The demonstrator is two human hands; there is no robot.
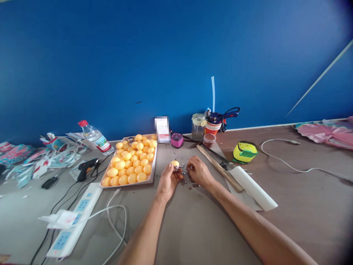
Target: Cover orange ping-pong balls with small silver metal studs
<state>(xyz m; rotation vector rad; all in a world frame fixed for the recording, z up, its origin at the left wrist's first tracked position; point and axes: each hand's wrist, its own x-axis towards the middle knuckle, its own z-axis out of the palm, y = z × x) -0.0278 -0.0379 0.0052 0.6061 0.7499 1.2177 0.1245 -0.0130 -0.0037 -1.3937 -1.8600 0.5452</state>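
Observation:
My left hand (168, 179) rests on the table, fingers curled around an orange ball (174, 163) with small dark metal bits under it. My right hand (199, 171) lies just to the right, knuckles up, its fingers pinched down among small dark loose pieces (190, 181) scattered on the table. What the right fingers hold is too small to make out. A tray (153, 173) filled with several orange balls stands to the left of both hands.
A power strip (74, 221) with white cable and a black glue gun (86, 167) lie at the left, beside a water bottle (95, 138). Behind the hands stand a jar (198, 127), a cup of tools (213, 125) and wooden sticks (219, 168). Yellow tape dispenser (245, 151) and a white roll (255, 187) sit right.

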